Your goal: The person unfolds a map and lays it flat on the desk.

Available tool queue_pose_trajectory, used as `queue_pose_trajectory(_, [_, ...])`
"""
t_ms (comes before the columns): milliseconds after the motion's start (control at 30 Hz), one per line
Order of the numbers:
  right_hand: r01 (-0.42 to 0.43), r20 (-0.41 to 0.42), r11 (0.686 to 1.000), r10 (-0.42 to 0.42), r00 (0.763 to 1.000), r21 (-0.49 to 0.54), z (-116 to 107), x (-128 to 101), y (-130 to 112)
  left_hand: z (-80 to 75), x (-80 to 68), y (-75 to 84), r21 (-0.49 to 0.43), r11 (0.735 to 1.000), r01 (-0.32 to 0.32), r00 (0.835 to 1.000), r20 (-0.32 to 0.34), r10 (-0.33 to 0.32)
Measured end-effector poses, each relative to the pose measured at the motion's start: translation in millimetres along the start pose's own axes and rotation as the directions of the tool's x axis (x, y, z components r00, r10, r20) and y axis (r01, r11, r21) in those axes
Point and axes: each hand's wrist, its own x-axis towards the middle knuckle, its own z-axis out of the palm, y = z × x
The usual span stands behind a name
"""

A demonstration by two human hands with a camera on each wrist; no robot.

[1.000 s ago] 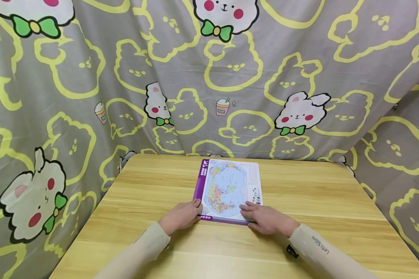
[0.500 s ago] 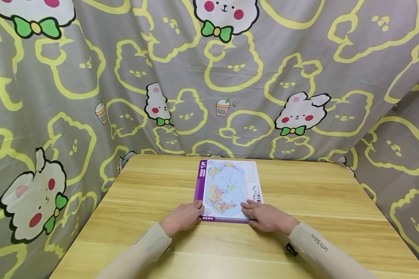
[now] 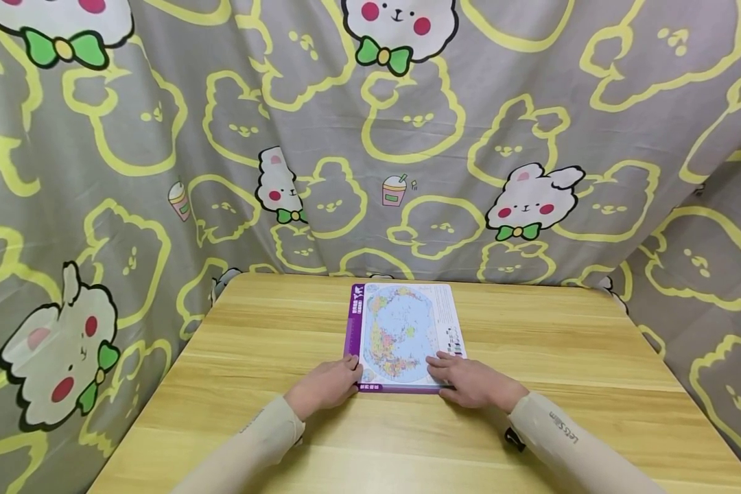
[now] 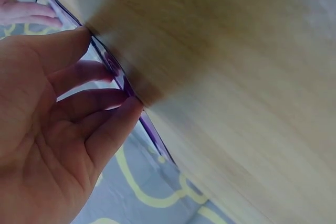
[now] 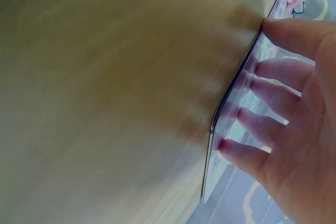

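Note:
A flat world-map board (image 3: 401, 329) with a purple border lies on the wooden table (image 3: 253, 343), its long side running away from me. My left hand (image 3: 328, 381) touches its near left corner with relaxed fingers. My right hand (image 3: 464, 377) rests with straight fingers on the near right corner. In the left wrist view the left hand (image 4: 52, 124) has its fingertips at the board's purple edge (image 4: 119, 80). The right wrist view shows my right hand (image 5: 294, 114) with fingers spread on the board (image 5: 231, 111) and the thumb at its edge.
A grey cloth (image 3: 407, 137) printed with yellow and white bears hangs behind and around the table. The table's far edge (image 3: 420, 278) meets the cloth just past the board. Bare wood lies to the left and right of the board.
The board's near edge has shifted slightly away from me and now lies flatter. Both hands stayed at its near corners and moved with it.

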Motion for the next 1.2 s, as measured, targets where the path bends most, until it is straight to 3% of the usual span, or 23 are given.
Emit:
queue_pose_trajectory(633, [-0.01, -0.021, 1.0, 0.01, 1.0, 0.007, -1, 7, -4, 2.4, 0.8, -10.5, -0.06, 0.998, 0.007, 1.0, -0.015, -0.008])
queue_pose_trajectory(1200, [-0.011, -0.018, 1.0, 0.011, 1.0, -0.001, -2, 9, -5, 2.2, 2.2, -12.8, -0.057, 0.998, 0.011, 1.0, -0.019, -0.013])
